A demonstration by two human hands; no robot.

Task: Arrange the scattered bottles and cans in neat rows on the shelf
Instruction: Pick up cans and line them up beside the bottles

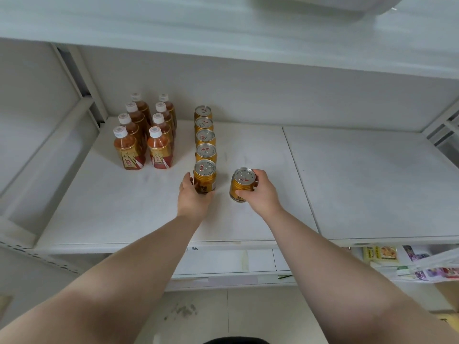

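Hands at work on a white store shelf (pixel 360 182): the left hand (pixel 192 194) wraps round the lower body of the nearest gold-coloured drink can (pixel 205 175), silver-lidded and upright, at the front of a single file of five such cans (pixel 205 137) running from mid-frame toward the back wall; the right hand (pixel 260 192) grasps a sixth gold can (pixel 242 181) by its side and rim, just right of the file's front can and apart from it, tilted slightly; whether its base touches the shelf cannot be told; at upper left of the frame, eight clear plastic bottles of brown tea with white caps (pixel 146 130) stand upright in two files of four, well apart from the cans; at lower right, colourful packets (pixel 397 259) lie on a lower level.
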